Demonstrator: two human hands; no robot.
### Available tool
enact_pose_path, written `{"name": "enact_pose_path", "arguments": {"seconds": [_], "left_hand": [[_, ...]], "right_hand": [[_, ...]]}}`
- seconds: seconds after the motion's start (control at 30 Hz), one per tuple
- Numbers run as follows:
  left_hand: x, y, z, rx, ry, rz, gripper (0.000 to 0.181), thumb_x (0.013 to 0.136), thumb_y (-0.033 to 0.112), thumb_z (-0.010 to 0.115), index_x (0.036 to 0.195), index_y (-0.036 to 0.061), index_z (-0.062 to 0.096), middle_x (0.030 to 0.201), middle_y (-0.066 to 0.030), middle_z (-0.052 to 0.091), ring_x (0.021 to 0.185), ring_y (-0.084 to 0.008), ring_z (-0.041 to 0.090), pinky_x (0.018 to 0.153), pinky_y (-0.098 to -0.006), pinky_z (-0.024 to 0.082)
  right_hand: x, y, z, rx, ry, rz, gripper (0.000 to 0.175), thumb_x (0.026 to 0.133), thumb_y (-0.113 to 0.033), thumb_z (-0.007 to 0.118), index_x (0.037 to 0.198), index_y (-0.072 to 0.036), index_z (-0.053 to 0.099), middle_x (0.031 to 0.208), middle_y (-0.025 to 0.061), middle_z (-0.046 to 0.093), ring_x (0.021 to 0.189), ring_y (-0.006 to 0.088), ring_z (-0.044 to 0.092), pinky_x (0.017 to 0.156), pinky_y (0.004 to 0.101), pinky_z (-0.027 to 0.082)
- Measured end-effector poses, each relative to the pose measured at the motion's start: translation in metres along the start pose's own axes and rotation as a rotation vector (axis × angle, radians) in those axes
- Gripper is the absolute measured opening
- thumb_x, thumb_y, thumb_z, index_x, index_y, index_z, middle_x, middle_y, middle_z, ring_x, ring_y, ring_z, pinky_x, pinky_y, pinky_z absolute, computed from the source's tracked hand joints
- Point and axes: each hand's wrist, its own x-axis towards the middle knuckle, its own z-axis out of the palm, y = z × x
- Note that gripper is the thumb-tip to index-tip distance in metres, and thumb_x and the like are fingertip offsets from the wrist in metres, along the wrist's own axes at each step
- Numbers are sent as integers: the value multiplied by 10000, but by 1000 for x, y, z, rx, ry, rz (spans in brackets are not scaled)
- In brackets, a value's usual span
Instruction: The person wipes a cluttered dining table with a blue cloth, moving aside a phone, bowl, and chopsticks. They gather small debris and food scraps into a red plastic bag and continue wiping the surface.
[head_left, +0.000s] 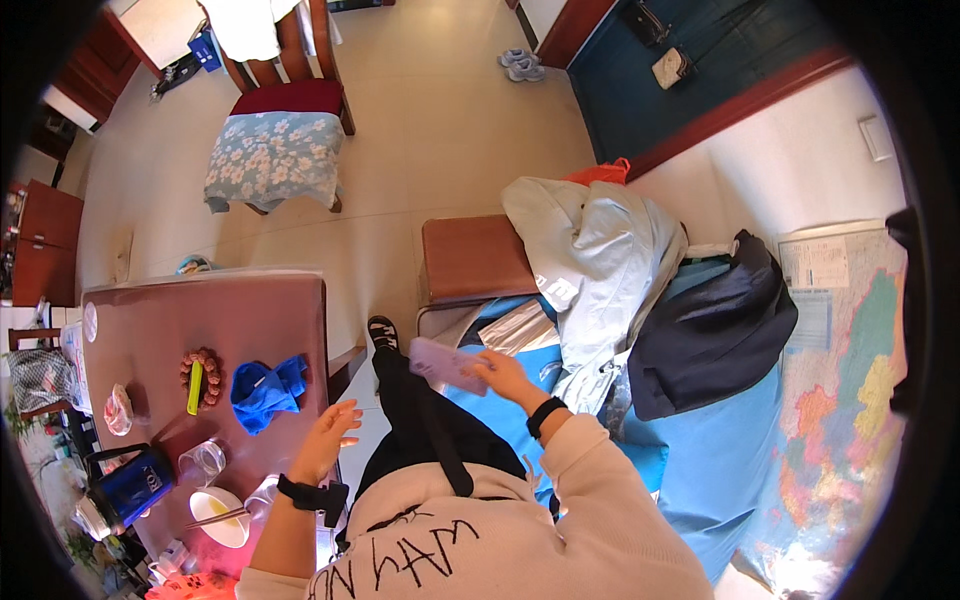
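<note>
My right hand (506, 377) grips one end of a flat, pale purple phone-like object (444, 365), held over my leg beside the blue-covered seat. To the left, my left hand (328, 441) is raised just off the table's edge, fingers apart and nothing in it. Nearest to it on the reddish-brown table (262, 304) lies a crumpled blue cloth (268, 391). Beyond the cloth is a ring of reddish-brown beads (213, 371) with a yellow-green strip (195, 388) across it. A white bowl (229, 531) with chopsticks resting on it stands nearer to me.
A blue flask (133, 489) and a clear glass (202, 461) stand on the table. On the right, a pale jacket (600, 247) and black garment (712, 337) drape over the blue-covered seat (712, 457). A brown padded seat (476, 257) and a cloth-covered chair (277, 157) stand ahead.
</note>
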Motion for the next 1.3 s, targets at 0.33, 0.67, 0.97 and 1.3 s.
{"name": "enact_pose_path", "arguments": {"seconds": [0.33, 0.67, 0.97, 1.3], "left_hand": [[-14, -30, 8, 169, -3, -8, 417, 1012, 319, 534, 1319, 38, 542, 1177, -92, 647, 1088, -168, 590, 889, -315, 480], [-25, -56, 3, 73, 365, 272, 345, 966, 262, 608, 1215, 24, 622, 1145, -126, 684, 1065, -202, 647, 933, -327, 492], [-108, -71, 3, 299, 928, 349, 285, 856, 232, 657, 1096, 78, 666, 1092, -138, 647, 1043, -328, 595, 893, -422, 489], [-142, -108, -6, 358, 1600, -21, 869, 692, 301, 831, 1412, 79, 397, 1444, -197, 393, 1312, -385, 397, 1092, -489, 344]], "right_hand": [[43, 96, -64, -539, 450, 278, 334, 872, -299, 634, 1156, -124, 640, 1046, 153, 686, 1003, 351, 644, 840, 481, 506], [54, -152, 40, -173, -26, -779, 194, 922, -207, 561, 1061, -114, 659, 1010, 119, 664, 946, 324, 634, 795, 426, 507], [5, -280, 167, -486, -121, -1477, 526, 816, -179, 699, 1315, -115, 548, 1309, 129, 533, 1162, 340, 521, 937, 452, 456], [-45, -245, 234, -817, -650, -1557, 477, 702, -124, 701, 1166, -134, 591, 949, 107, 536, 875, 331, 596, 692, 440, 544]]}}
